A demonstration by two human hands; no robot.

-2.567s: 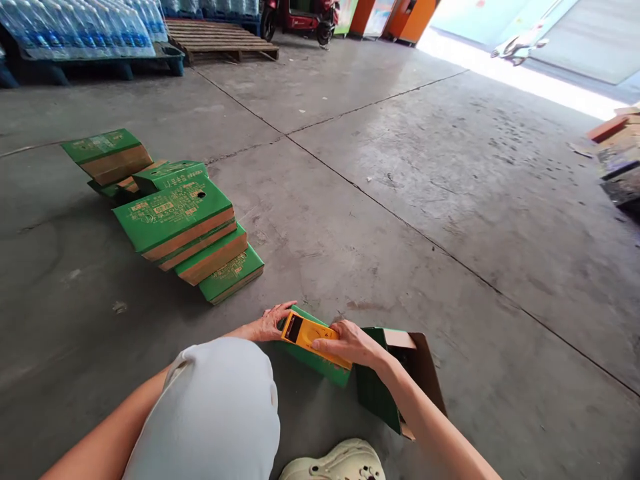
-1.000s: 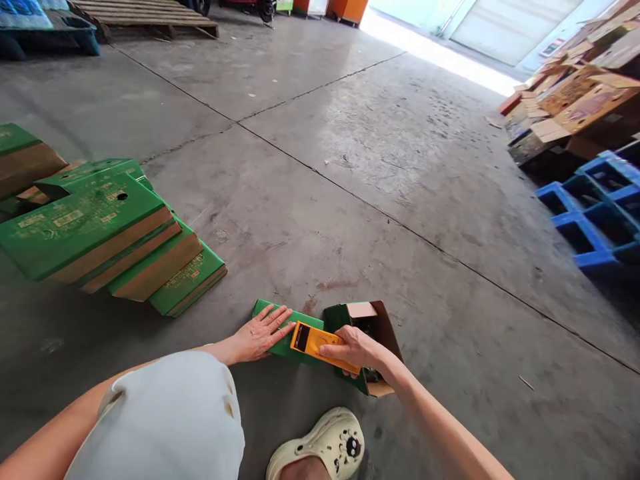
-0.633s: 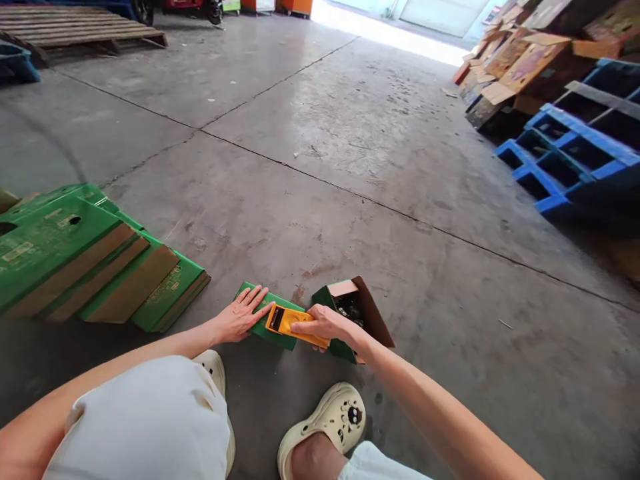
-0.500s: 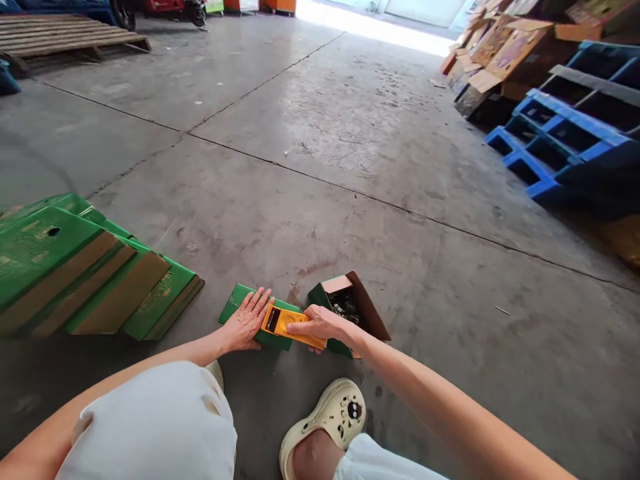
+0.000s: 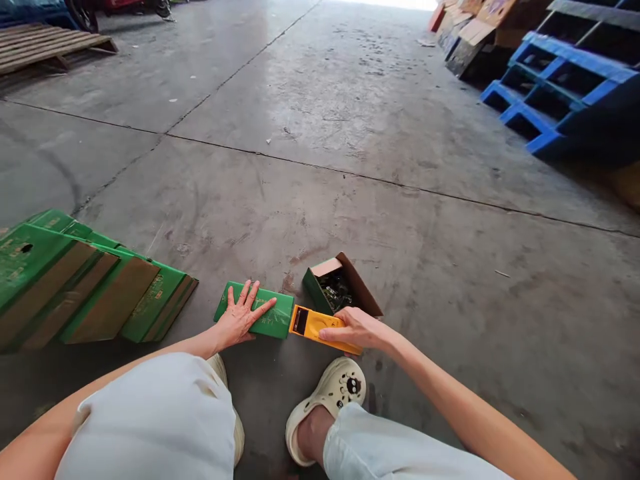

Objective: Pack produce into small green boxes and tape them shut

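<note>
Nearest, below the left hand, a knee in pale trousers (image 5: 155, 407) rises, and the other trouser leg lies below the right hand. A cream clog (image 5: 327, 387) with dark charms sits below and between the two hands, and part of its mate shows just under the left wrist.

The left hand (image 5: 238, 318) is spread wide, fingers fanned, pressed on top of a closed green carton (image 5: 277, 312) that reaches out to its right. The right hand (image 5: 353, 328) is wrapped round a yellow tool (image 5: 311, 323), thumb on top; the dark-windowed end points toward the left hand and meets or almost meets the carton's end, I cannot tell which. Just beyond the right hand stands an open-topped green box (image 5: 317, 293) with dark, glinting contents too small to make out.

Left of the left hand, green cartons (image 5: 105, 280) with brown sides lie overlapping on the concrete floor (image 5: 425, 227). Well beyond the right hand, to its right, are blue pallets (image 5: 555, 83); far beyond the left hand lies a wooden pallet (image 5: 50, 48)
</note>
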